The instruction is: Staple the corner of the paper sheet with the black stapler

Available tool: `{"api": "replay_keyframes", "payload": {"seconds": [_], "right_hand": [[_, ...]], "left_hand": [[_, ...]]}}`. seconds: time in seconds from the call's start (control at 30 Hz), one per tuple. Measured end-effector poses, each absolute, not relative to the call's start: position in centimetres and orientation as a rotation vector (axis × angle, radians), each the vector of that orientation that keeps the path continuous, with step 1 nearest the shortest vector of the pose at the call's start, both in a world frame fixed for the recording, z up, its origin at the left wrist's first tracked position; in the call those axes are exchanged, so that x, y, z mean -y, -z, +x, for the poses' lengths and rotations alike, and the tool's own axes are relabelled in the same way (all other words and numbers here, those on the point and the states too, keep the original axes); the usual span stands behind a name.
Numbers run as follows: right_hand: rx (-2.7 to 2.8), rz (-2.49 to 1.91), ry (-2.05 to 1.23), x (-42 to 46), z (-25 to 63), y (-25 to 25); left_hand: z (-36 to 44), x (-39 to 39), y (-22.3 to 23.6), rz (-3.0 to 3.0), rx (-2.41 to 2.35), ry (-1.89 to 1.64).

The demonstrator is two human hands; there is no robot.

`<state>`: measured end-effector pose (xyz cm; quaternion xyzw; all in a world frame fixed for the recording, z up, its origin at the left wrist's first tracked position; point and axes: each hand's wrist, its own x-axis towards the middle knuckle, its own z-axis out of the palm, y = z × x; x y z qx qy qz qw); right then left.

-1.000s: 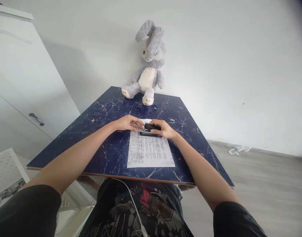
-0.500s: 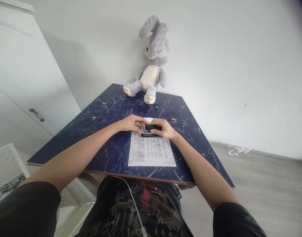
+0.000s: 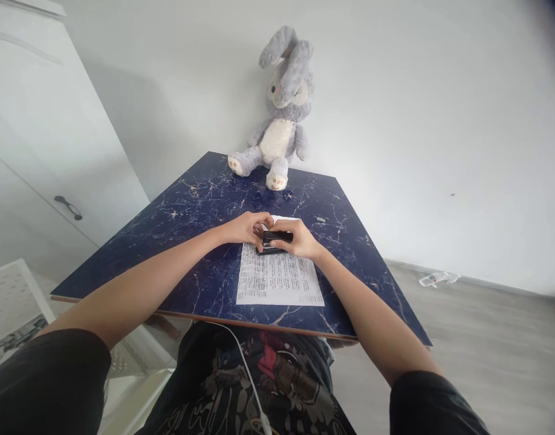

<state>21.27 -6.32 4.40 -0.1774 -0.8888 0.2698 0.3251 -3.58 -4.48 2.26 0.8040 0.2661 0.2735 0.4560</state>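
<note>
A black stapler [image 3: 283, 236] lies over the upper part of a printed sheet of paper [image 3: 280, 281]. My right hand [image 3: 300, 237] grips it from the right, fingers over the top and thumb along the near side. At its left end, my left hand [image 3: 250, 229] has curved fingers and thumb closed about the tip. The left fingertips partly hide that end, so any small piece between them cannot be made out. Below the top arm, the stapler's base shows as a dark strip on the paper.
A grey plush rabbit [image 3: 280, 133] sits at the back of the blue marbled table [image 3: 187, 208], against the wall. A small pale object [image 3: 321, 220] lies right of the paper. A white cabinet [image 3: 46, 121] stands left; clear plastic packaging [image 3: 438, 278] lies on the floor.
The stapler has shifted slightly left in my right hand, and its top arm looks a little more raised from the base. My left fingers have drawn closer together round its end.
</note>
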Motion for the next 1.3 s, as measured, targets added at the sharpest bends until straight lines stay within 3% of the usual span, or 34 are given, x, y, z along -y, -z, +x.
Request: {"api": "replay_keyframes", "payload": {"seconds": [0.47,0.7,0.83,1.0,1.3], "right_hand": [[2.217,-0.629,-0.625,6.0,21.1,-4.0],[2.056,-0.999,-0.538,2.4,27.5,-5.7],[1.911,-1.347,-0.293,0.6,31.0,-5.6],[1.951,-1.519,-0.254,-0.1,31.5,-4.7],[2.130,-1.358,-0.363,0.1,32.0,-4.7]], "left_hand": [[-3.0,4.7,-2.6,1.918,-0.711,-0.854],[-0.9,4.8,-2.1,2.043,-0.951,-1.110],[-0.3,5.1,-1.4,2.444,-0.986,-0.762],[-0.3,5.2,-0.6,2.573,-1.103,-0.309],[-2.4,3.8,-0.7,2.544,-1.275,-0.252]]}}
